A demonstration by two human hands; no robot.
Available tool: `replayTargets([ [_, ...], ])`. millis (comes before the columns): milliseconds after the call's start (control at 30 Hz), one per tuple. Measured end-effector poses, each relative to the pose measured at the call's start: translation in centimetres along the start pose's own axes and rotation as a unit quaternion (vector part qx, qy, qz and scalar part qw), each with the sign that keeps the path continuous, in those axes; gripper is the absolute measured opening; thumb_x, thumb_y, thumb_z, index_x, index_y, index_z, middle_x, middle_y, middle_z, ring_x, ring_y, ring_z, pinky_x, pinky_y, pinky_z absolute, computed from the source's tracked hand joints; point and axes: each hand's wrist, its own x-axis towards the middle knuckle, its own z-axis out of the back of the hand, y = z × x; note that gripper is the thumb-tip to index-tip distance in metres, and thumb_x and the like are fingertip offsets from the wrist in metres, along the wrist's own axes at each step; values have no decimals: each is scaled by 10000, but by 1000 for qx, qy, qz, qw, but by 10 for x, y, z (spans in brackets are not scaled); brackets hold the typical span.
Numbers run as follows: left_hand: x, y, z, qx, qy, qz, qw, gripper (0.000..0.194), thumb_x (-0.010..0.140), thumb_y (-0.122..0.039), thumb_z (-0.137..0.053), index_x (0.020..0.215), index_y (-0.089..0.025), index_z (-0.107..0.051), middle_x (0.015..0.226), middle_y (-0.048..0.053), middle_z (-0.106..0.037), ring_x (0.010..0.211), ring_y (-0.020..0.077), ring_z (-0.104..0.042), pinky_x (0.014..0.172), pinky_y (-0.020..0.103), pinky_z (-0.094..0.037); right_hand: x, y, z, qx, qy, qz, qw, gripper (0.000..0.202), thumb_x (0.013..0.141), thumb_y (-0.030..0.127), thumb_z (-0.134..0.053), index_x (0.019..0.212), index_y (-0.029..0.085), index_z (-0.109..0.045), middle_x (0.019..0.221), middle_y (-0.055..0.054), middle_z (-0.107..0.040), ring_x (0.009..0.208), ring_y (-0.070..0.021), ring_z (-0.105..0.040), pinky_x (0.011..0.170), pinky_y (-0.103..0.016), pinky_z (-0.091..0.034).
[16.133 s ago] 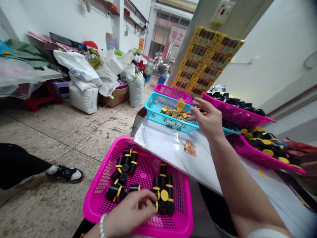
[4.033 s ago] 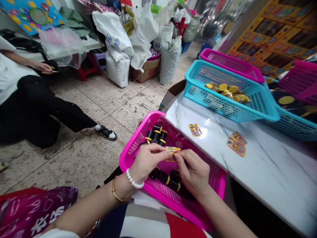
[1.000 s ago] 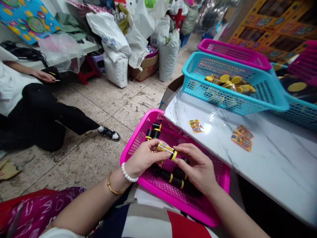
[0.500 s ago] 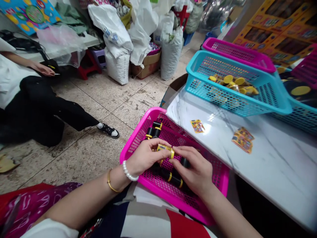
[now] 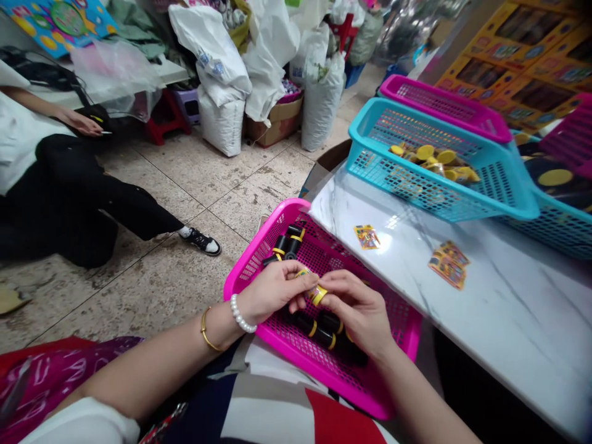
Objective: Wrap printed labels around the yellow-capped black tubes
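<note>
Over a pink basket [image 5: 240,265], my left hand [image 5: 277,288] pinches a small cylinder with a yellow printed label [image 5: 318,295]. My right hand [image 5: 358,308] closes its thumb and fingers on the cylinder's right end and label edge. Fingers cover much of the cylinder, so its far side is hidden. Below my hands, several black cylinders with yellow bands [image 5: 324,336] lie in the basket. On the white marbled table [image 5: 398,246] to the right are a small printed label sheet [image 5: 367,237] and a few overlapping ones [image 5: 448,264].
A blue basket [image 5: 444,197] of yellow-capped pieces stands on the table, with a magenta basket [image 5: 448,102] behind it. Orange boxes [image 5: 490,74] are stacked at the back right. A seated person's leg [image 5: 124,191] stretches across the floor at left. White sacks [image 5: 222,117] stand beyond.
The labelled cylinder has tilted, its right end now lower and turned toward me. My right fingers have moved in closer to my left hand and pressed around that end.
</note>
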Motion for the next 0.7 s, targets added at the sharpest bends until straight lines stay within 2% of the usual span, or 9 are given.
replayTargets([
  [67, 0, 0, -2, -47, 20, 8, 999, 360, 752, -439, -728, 899, -136, -597, 607, -25, -566, 435, 54, -483, 400, 158, -355, 0, -2, 1, 5, -23, 22, 999, 134, 763, 199, -753, 864, 286, -753, 894, -31, -646, 824, -179, -639, 756, -349, -560],
  [133, 1, -1, -4, -69, 37, 17, 997, 355, 754, -431, -732, 912, -143, -595, 576, -48, -538, 396, 36, -441, 369, 143, -308, -1, -4, 1, 24, -41, 27, 999, 149, 761, 190, -752, 871, 289, -742, 932, -32, -638, 848, -182, -633, 764, -357, -560],
  [267, 1, -1, -4, -62, 29, 50, 996, 356, 745, -460, -730, 759, -154, -549, 501, -69, -501, 310, 14, -364, 304, 137, -204, -4, -4, 2, 5, -30, 35, 999, 179, 769, 174, -742, 905, 290, -742, 1040, -52, -618, 959, -211, -619, 833, -392, -550],
  [367, 0, -2, -6, -87, 59, 86, 991, 394, 714, -498, -740, 744, -158, -543, 508, -61, -527, 279, 12, -349, 275, 141, -176, -7, -1, 1, 15, -36, 55, 998, 209, 755, 132, -748, 882, 299, -745, 956, -36, -600, 858, -184, -625, 741, -350, -570],
  [467, -1, -2, -9, -76, 40, 88, 992, 435, 689, -544, -739, 706, -162, -530, 473, -71, -505, 252, 12, -321, 250, 143, -141, -6, 0, 1, 32, -25, 49, 998, 204, 784, 131, -716, 898, 301, -728, 965, -33, -581, 842, -174, -616, 688, -322, -566],
  [600, 0, 0, -11, -66, 33, 90, 993, 475, 704, -604, -691, 688, -154, -538, 466, -57, -513, 253, 20, -346, 248, 142, -157, -5, 0, 2, -27, -12, 79, 996, 227, 796, 118, -703, 925, 302, -732, 983, -40, -584, 924, -191, -602, 794, -352, -535],
  [700, 1, 3, -10, -64, 35, 87, 994, 470, 716, -598, -684, 700, -151, -540, 481, -48, -525, 266, 24, -363, 258, 141, -180, -5, 1, 1, -44, 9, 67, 997, 220, 812, 150, -691, 984, 287, -704, 1075, -58, -568, 984, -209, -604, 811, -355, -539],
])
